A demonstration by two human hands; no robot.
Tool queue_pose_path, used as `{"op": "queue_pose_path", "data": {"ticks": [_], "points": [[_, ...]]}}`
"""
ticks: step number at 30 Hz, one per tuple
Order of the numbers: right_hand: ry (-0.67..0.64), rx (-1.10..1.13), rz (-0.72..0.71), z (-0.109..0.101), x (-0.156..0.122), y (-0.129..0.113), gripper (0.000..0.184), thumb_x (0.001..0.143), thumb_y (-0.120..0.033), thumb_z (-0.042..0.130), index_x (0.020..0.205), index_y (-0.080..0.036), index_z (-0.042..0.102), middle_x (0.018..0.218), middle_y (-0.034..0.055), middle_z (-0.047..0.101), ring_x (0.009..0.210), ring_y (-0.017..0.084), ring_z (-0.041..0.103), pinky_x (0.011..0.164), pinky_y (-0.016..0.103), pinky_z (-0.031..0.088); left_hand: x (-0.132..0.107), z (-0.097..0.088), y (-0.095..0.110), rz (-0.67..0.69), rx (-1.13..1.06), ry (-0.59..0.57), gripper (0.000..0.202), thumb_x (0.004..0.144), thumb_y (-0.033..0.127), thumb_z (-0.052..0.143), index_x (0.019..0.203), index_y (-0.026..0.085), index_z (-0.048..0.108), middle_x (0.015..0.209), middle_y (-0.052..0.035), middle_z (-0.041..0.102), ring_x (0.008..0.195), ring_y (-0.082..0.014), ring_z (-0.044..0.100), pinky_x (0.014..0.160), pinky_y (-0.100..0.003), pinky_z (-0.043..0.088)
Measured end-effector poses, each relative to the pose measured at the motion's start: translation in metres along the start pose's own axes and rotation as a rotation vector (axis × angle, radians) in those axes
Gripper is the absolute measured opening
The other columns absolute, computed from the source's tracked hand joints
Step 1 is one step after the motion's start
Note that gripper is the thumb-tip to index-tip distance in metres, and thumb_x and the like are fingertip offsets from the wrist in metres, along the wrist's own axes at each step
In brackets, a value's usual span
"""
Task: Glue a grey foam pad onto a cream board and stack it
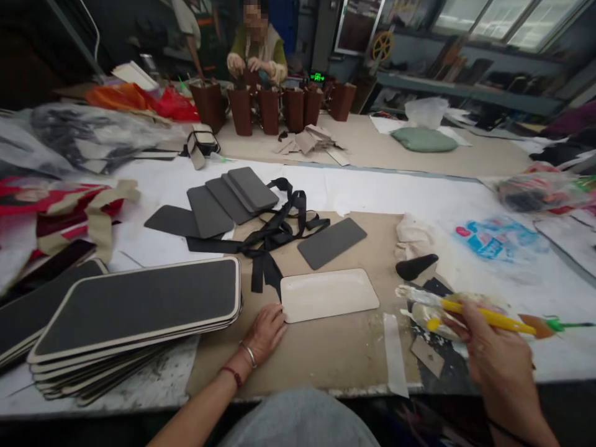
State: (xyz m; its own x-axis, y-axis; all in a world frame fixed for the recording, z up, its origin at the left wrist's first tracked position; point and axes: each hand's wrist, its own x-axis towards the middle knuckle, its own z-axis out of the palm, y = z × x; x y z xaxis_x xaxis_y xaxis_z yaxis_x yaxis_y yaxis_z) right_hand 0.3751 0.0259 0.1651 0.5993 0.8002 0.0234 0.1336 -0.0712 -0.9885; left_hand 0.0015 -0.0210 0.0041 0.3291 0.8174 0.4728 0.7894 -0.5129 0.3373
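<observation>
My left hand (265, 333) lies flat on the brown work board, its fingertips at the lower left corner of a cream-faced rectangular panel (330, 295). In my right hand (496, 347) is a yellow-handled brush (488, 316), with its whitish bristle end pointing left above a glue-smeared dish (435, 318). The dish is partly hidden by the brush and fingers. Beyond the cream panel lies a small dark grey panel (332, 243). A tangle of black straps (274, 231) and several more grey panels (209, 211) lie further left.
A stack of dark panels with cream borders (144, 304) stands left of my left hand. A black oval piece (416, 267) and a blue-printed plastic bag (493, 239) lie to the right. Across the table, a person (258, 53) works behind a row of brown bags (269, 112).
</observation>
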Motion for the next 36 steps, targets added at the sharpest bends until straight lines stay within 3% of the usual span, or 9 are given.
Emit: {"op": "queue_pose_path", "data": {"ticks": [4, 7, 10, 13, 18, 26, 30, 33, 36], "points": [[-0.339, 0.041, 0.089, 0.073, -0.045, 0.003, 0.040, 0.067, -0.051, 0.070, 0.088, -0.017, 0.062, 0.090, 0.0062, 0.062, 0.080, 0.018, 0.060, 0.065, 0.028, 0.055, 0.001, -0.003, -0.001, 0.022, 0.001, 0.010, 0.015, 0.083, 0.017, 0.048, 0.095, 0.014, 0.056, 0.102, -0.0119, 0.056, 0.100, -0.0229, 0.050, 0.085, -0.041, 0.049], [-0.521, 0.091, 0.190, 0.124, -0.077, 0.021, 0.039, 0.069, -0.050, 0.068, 0.086, -0.016, 0.060, 0.087, 0.0041, 0.061, 0.079, 0.016, 0.060, 0.071, 0.028, 0.053, 0.002, 0.000, -0.003, 0.024, -0.007, 0.000, 0.014, 0.082, 0.017, 0.048, 0.092, 0.015, 0.058, 0.099, -0.0106, 0.058, 0.098, -0.0227, 0.051, 0.084, -0.041, 0.049], [-0.588, 0.129, 0.286, 0.159, -0.099, 0.044, 0.039, 0.066, -0.049, 0.070, 0.083, -0.015, 0.059, 0.081, 0.0025, 0.060, 0.075, 0.015, 0.059, 0.071, 0.028, 0.053, 0.002, 0.000, -0.004, 0.013, -0.031, -0.004, 0.015, 0.082, 0.017, 0.049, 0.093, 0.016, 0.059, 0.099, -0.0099, 0.058, 0.099, -0.0219, 0.051, 0.087, -0.041, 0.047], [-0.621, 0.113, 0.299, 0.177, -0.110, 0.059, 0.040, 0.064, -0.049, 0.070, 0.081, -0.015, 0.058, 0.079, 0.0020, 0.058, 0.074, 0.016, 0.058, 0.069, 0.029, 0.053, 0.002, 0.000, -0.003, -0.007, -0.042, -0.011, 0.015, 0.082, 0.017, 0.049, 0.093, 0.017, 0.059, 0.101, -0.0093, 0.058, 0.100, -0.0211, 0.050, 0.088, -0.041, 0.046], [-0.568, -0.035, 0.136, 0.170, -0.092, 0.071, 0.039, 0.067, -0.052, 0.065, 0.079, -0.015, 0.058, 0.077, 0.0038, 0.058, 0.070, 0.018, 0.057, 0.066, 0.034, 0.052, 0.001, -0.001, -0.003, -0.010, -0.038, -0.018, 0.014, 0.082, 0.016, 0.050, 0.093, 0.016, 0.059, 0.101, -0.0091, 0.058, 0.099, -0.0212, 0.051, 0.089, -0.041, 0.046], [-0.243, -0.332, -0.059, 0.104, -0.013, 0.084, 0.040, 0.070, -0.053, 0.057, 0.081, -0.015, 0.058, 0.076, 0.0056, 0.060, 0.067, 0.021, 0.058, 0.066, 0.037, 0.047, 0.003, -0.006, -0.002, 0.024, -0.027, 0.005, 0.014, 0.082, 0.014, 0.049, 0.092, 0.015, 0.058, 0.099, -0.0094, 0.058, 0.097, -0.0222, 0.051, 0.085, -0.041, 0.046], [-0.162, -0.454, -0.159, 0.082, 0.006, 0.084, 0.038, 0.074, -0.051, 0.052, 0.082, -0.015, 0.059, 0.078, 0.0075, 0.061, 0.072, 0.022, 0.058, 0.067, 0.037, 0.046, 0.003, -0.006, -0.004, 0.036, -0.022, -0.001, 0.015, 0.082, 0.013, 0.048, 0.093, 0.016, 0.058, 0.101, -0.0094, 0.058, 0.098, -0.0221, 0.051, 0.086, -0.041, 0.045], [-0.149, -0.435, -0.181, 0.085, 0.002, 0.077, 0.037, 0.075, -0.051, 0.054, 0.083, -0.015, 0.059, 0.081, 0.0079, 0.061, 0.074, 0.022, 0.058, 0.069, 0.036, 0.047, 0.003, -0.005, -0.005, 0.053, -0.023, 0.010, 0.015, 0.082, 0.013, 0.048, 0.094, 0.015, 0.057, 0.102, -0.0097, 0.058, 0.099, -0.0224, 0.051, 0.086, -0.041, 0.045], [-0.242, -0.268, -0.097, 0.103, -0.011, 0.072, 0.037, 0.075, -0.050, 0.057, 0.087, -0.015, 0.058, 0.082, 0.0069, 0.060, 0.072, 0.021, 0.059, 0.069, 0.036, 0.048, 0.002, -0.006, -0.005, 0.050, -0.026, 0.009, 0.015, 0.082, 0.014, 0.048, 0.094, 0.015, 0.058, 0.101, -0.0098, 0.058, 0.098, -0.0224, 0.052, 0.085, -0.041, 0.046]]}}
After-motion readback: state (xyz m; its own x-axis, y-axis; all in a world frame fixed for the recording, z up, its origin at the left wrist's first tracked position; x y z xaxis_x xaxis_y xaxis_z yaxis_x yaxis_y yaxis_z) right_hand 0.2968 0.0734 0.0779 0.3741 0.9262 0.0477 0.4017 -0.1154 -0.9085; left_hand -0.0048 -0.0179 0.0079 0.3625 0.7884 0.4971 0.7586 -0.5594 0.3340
